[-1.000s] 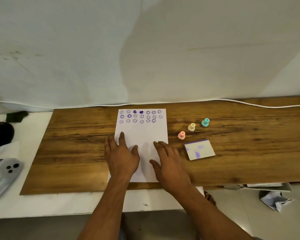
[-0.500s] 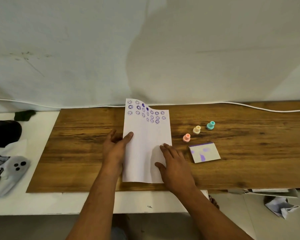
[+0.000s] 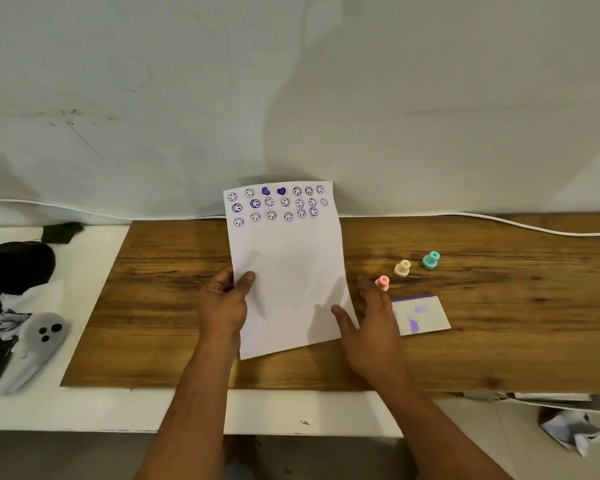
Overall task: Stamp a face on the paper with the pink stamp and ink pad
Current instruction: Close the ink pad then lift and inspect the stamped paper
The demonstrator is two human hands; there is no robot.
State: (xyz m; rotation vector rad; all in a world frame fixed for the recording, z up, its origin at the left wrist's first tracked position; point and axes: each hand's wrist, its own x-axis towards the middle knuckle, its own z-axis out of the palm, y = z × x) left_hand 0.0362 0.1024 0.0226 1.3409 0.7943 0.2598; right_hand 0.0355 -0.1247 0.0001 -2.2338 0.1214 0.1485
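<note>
A white paper [image 3: 288, 271] with several purple stamped faces along its top is lifted off the wooden board [image 3: 499, 327], tilted up toward me. My left hand [image 3: 224, 303] pinches its left edge, thumb on the front. My right hand [image 3: 371, 323] holds its lower right edge, thumb on the front. The pink stamp [image 3: 382, 282] stands upright just beyond my right hand's fingers. The ink pad [image 3: 421, 315], white with purple smears, lies flat to the right of that hand.
A cream stamp [image 3: 402, 268] and a teal stamp [image 3: 431, 260] stand in a diagonal row behind the pink one. A white cable [image 3: 534, 227] runs along the wall. Dark cloth and a grey ghost-shaped object [image 3: 44, 336] lie at left. Crumpled paper [image 3: 572, 433] lies on the floor at right.
The paper lay flat under both palms; my left hand took its left edge, then both hands raised it off the board until it stands tilted upward.
</note>
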